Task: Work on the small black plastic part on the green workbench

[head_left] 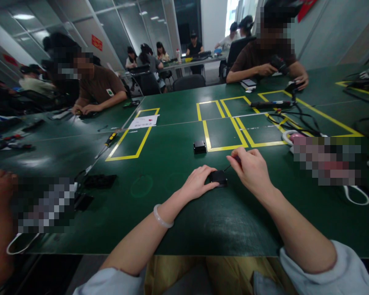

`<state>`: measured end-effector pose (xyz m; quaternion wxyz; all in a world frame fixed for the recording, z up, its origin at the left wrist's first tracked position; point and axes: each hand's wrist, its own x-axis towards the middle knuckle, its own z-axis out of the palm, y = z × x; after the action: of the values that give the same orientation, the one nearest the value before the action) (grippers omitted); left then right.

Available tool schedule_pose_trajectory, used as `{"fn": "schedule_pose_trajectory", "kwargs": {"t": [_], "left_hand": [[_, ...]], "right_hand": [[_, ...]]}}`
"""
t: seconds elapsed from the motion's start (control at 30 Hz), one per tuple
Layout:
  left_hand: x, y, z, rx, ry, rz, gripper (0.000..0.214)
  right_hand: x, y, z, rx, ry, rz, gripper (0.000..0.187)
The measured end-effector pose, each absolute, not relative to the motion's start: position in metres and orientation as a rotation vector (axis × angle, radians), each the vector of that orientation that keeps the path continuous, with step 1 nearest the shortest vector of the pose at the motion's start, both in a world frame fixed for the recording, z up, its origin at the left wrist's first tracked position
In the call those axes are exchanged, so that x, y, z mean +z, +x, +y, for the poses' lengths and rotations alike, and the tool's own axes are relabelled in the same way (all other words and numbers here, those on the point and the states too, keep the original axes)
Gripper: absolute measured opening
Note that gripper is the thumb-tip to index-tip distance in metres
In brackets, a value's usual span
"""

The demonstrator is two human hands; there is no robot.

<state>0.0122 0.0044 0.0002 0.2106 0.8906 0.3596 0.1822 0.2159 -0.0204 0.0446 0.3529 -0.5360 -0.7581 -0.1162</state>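
Observation:
My left hand point(198, 182) rests on the table with its fingers closed around the near-left side of a small black rectangular block point(219, 178). Pinched in my right hand point(249, 166) is a thin dark rod point(227, 167), whose lower end meets the block's far edge; its grip end is hidden by my fingers, so the exact kind does not show. A second small black block point(199, 146) lies a little farther off, beside a yellow tape outline.
Yellow tape rectangles point(227, 148) mark the green table point(169, 221). A yellow-black screwdriver point(110, 139) and a paper sheet point(144, 121) lie left, black cables point(307, 123) right. Co-workers sit across the table; another person's arm point(0, 225) reaches in at left.

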Motion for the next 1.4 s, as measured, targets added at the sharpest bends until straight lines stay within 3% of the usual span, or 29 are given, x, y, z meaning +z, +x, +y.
{"fn": "schedule_pose_trajectory", "kwargs": {"t": [1.4], "left_hand": [[-0.0030,0.0116,0.0063,0.517,2.484,1.003,0.039]], "right_hand": [[0.0499,0.2134,-0.0228,-0.349,-1.485,-2.042,0.022]]}}
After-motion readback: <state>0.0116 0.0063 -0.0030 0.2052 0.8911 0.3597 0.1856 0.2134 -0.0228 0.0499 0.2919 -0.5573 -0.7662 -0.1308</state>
